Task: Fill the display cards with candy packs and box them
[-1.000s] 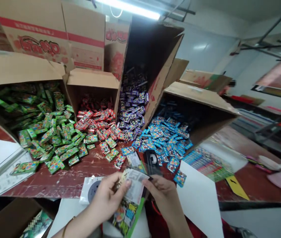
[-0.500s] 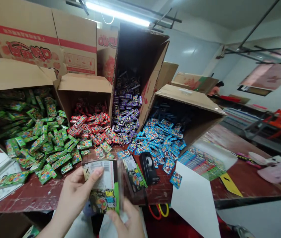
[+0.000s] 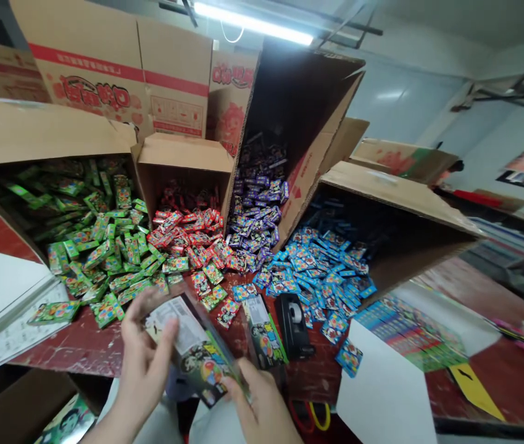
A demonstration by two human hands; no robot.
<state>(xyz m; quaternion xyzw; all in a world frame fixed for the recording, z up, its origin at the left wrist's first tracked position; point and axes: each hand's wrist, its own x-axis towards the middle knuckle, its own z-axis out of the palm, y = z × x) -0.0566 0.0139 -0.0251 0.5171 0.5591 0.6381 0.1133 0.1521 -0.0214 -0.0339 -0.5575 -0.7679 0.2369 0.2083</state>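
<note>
The left hand [image 3: 147, 354] is angling up from below, its thumb lying across the front of a printed packet [image 3: 197, 354], its fingers curling around the upper end and gripping it. The right hand [image 3: 262, 394] is pinching the lower end. The packet is slanting at the worktop's [image 3: 83, 350] near edge.

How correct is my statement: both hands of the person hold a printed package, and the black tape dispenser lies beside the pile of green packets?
One part is wrong: the black tape dispenser lies beside the pile of blue packets, as the head view shows. The left hand and right hand do both hold a printed package.
</note>
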